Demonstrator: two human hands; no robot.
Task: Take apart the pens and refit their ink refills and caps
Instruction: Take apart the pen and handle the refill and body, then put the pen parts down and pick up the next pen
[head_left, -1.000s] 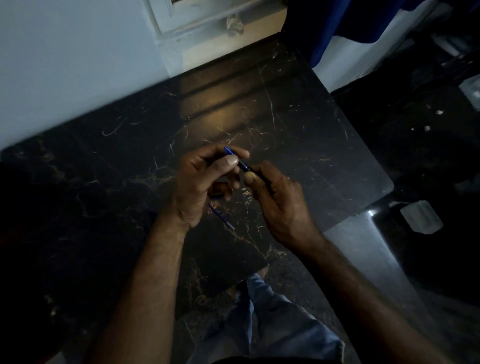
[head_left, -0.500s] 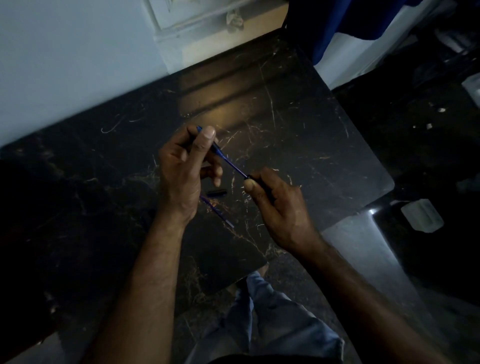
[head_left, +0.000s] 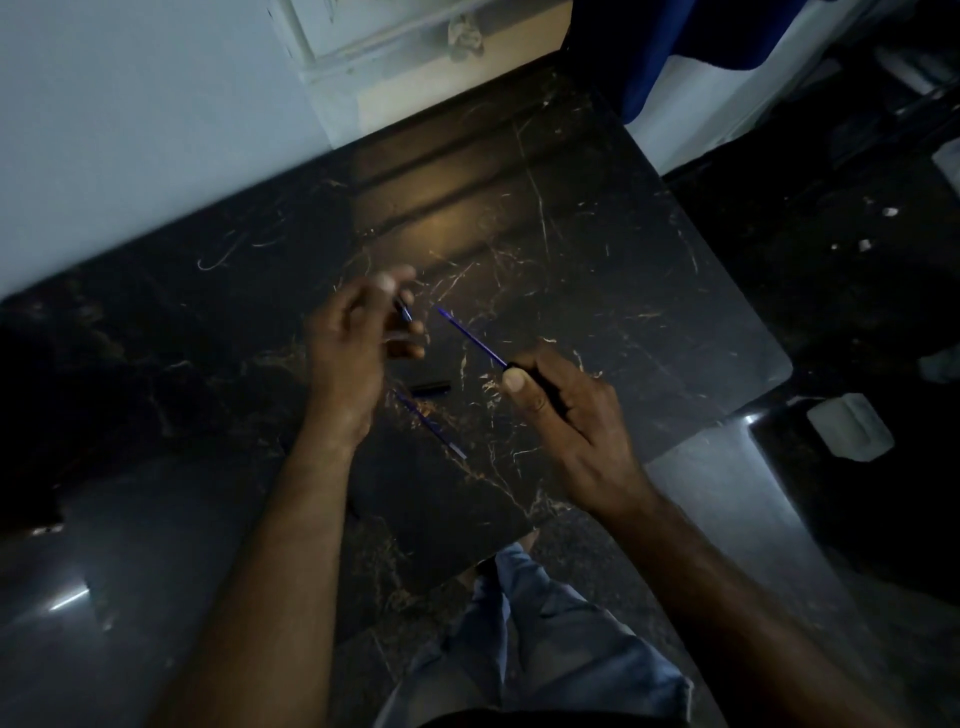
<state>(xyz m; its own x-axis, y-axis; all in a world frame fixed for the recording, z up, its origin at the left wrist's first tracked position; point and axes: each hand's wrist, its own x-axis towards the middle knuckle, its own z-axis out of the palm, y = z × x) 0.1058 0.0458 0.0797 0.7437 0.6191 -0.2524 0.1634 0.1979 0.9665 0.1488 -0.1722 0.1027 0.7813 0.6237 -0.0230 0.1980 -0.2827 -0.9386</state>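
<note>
R hand (head_left: 566, 415) pinches thin blue plastic ink refill (head_left: 472, 338) at its base, free end aimed to 10 o'clock, toward L hand (head_left: 358, 338). L hand, blurred, curled on dark blue-ended pen barrel (head_left: 404, 313). Parts apart, prob. lined up for refit. On black marble table (head_left: 623, 260), at 6 o'clock of the gap: short black cap (head_left: 430, 388) and 2nd blue refill (head_left: 431, 425), parked within reach.

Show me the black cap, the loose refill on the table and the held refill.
black cap (head_left: 430, 388), head view, its middle.
loose refill (head_left: 430, 425), head view, mid-length.
held refill (head_left: 472, 338), head view, bare stretch.
</note>
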